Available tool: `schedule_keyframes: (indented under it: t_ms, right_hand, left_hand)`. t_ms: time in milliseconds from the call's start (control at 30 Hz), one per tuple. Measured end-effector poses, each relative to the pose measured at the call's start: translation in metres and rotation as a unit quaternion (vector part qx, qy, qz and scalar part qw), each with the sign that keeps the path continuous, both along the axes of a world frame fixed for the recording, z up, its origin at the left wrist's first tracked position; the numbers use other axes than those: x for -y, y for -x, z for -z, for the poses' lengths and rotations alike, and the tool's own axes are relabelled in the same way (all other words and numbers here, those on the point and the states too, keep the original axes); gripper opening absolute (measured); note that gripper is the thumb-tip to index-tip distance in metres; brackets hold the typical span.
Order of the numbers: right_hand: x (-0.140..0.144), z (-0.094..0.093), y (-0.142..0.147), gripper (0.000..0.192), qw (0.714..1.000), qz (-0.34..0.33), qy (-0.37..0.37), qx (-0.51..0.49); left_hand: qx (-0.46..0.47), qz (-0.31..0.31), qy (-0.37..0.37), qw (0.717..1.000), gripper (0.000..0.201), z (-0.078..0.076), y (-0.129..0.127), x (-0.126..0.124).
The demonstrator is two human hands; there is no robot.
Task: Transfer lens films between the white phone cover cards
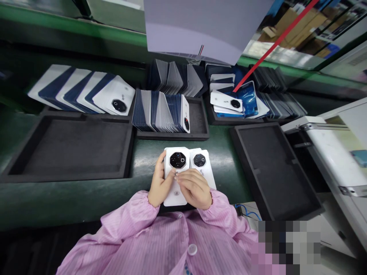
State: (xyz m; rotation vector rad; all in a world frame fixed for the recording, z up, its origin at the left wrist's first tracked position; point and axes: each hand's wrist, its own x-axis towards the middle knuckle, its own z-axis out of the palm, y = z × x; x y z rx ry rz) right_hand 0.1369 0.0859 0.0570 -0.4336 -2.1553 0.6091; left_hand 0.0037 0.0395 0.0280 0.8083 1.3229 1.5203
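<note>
In front of my chest is a white phone back cover [175,198] with a black eight-sided camera area near its top. My left hand [158,184] grips its left edge, fingers behind and thumb lying on the front. Over the cover's right side, my right hand [197,190] has its fingers pressed together in a pinch, the tips close to my left thumb just below the camera area. Whatever those fingertips hold, if anything, is too small to make out. Under and beside my right hand lies another white phone back cover [211,175], partly hidden, apparently on top of more covers.
Two dark foam trays, one on the left [77,147] and one on the right [282,172], flank the green bench [149,152]. Behind stand rows of upright covers [160,112] and fanned white covers [99,91]. A hanging sheet [197,26] and red strip [275,46] reach in above.
</note>
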Motion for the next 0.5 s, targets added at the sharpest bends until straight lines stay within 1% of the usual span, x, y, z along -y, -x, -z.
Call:
schedule_keyframes:
  t_ms: [233, 500]
  right_hand:
    - [-0.0001, -0.0007, -0.0004, 0.041, 1.0, 0.005, 0.003, -0.002]
    - [-0.0004, 0.0013, -0.0009, 0.045, 1.0, 0.005, -0.002, -0.005]
  left_hand:
    - [-0.013, -0.003, -0.002, 1.0, 0.062, 0.0008, -0.0005, 0.0023]
    - [-0.023, -0.007, -0.005, 1.0, 0.063, 0.0025, -0.0013, 0.0021]
